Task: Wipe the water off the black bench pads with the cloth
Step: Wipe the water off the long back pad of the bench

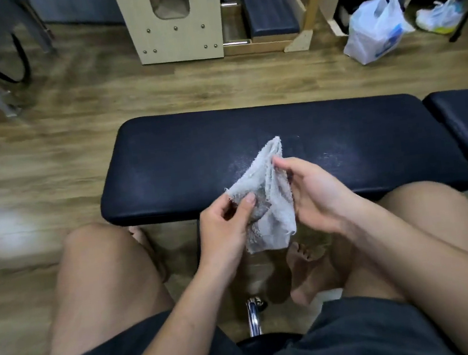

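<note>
- Currently, the left hand (226,225) and right hand (316,194) pinch a limp grey terry cloth (270,202) above the black bench pad's (184,159) near edge.
- Soft and light, it likely wipes best bunched in one palm.

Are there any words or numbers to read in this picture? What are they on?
Nothing here can be read as words or numbers.
white plastic bag: it has a blue printed patch, too blurred to read.
smaller bag: only blue and yellow colours show, no letters to make out.
cloth and bench pad: no writing shows on them.
</note>
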The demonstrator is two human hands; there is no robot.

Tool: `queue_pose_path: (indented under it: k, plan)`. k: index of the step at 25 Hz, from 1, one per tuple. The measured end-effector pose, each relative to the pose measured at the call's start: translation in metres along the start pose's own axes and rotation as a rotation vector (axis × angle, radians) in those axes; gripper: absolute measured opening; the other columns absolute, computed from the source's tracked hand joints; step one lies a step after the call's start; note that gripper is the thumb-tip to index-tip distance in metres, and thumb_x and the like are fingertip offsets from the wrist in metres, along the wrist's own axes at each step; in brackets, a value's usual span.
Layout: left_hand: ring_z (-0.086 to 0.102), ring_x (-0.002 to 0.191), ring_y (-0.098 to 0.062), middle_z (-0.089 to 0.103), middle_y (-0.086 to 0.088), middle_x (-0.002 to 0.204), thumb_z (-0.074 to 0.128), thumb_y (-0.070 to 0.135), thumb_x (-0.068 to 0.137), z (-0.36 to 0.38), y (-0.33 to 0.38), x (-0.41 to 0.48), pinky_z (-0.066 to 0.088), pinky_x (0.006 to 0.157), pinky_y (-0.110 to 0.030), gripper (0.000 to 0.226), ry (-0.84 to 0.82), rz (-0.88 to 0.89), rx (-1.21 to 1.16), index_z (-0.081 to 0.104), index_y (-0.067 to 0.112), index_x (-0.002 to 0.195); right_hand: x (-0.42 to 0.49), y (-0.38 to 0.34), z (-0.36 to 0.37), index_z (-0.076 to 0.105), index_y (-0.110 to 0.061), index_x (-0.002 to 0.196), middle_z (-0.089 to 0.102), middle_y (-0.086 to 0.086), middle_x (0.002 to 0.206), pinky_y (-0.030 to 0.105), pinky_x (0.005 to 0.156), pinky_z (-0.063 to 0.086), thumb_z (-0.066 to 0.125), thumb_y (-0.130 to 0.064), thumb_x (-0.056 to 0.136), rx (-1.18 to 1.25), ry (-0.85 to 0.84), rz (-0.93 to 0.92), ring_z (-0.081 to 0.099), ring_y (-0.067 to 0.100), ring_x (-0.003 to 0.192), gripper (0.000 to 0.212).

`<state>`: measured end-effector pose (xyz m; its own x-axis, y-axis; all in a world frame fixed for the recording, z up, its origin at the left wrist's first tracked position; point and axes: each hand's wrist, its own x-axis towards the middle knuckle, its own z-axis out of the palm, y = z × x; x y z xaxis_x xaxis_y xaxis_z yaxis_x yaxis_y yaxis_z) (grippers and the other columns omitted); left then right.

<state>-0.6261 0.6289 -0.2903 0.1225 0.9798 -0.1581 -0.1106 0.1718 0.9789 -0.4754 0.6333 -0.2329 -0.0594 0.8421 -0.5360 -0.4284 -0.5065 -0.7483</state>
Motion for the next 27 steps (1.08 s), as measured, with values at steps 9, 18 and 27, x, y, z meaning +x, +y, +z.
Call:
queue_pose_path:
  k: [9,18,27]
  plan:
    - [0.057,0.075,-0.020,0.062,-0.027,0.085,0.063,0.028,0.090,-0.052,0.002,-0.006,0.051,0.070,-0.050,0.032,0.132,0.112,0.168,0.060,-0.003,0.087,0.024,0.021,0.022,0.072,-0.014,0.096,0.076,0.006,0.091,0.049,0.085,0.057,0.064,-0.016,0.088,-0.671,0.099,-0.096,0.073,0.026,0.085,0.011]
    - [0.056,0.068,-0.014,0.058,0.011,0.069,0.065,0.033,0.083,-0.122,0.063,0.104,0.047,0.071,-0.030,0.011,0.365,0.085,0.487,0.058,0.025,0.083,0.115,-0.011,0.075,0.063,-0.010,0.105,0.064,0.010,0.099,0.033,0.070,0.048,0.061,-0.016,0.091,-0.778,0.211,-0.282,0.061,0.022,0.081,0.016]
    - [0.056,0.102,-0.028,0.062,0.000,0.105,0.057,0.033,0.082,-0.193,-0.008,0.058,0.047,0.093,-0.045,0.026,0.285,0.101,1.038,0.067,0.017,0.100,0.184,0.075,0.108,0.025,-0.028,0.151,0.012,-0.004,0.162,0.046,0.120,0.001,0.017,-0.046,0.100,-1.962,-0.123,-0.579,0.000,0.026,0.150,0.054]
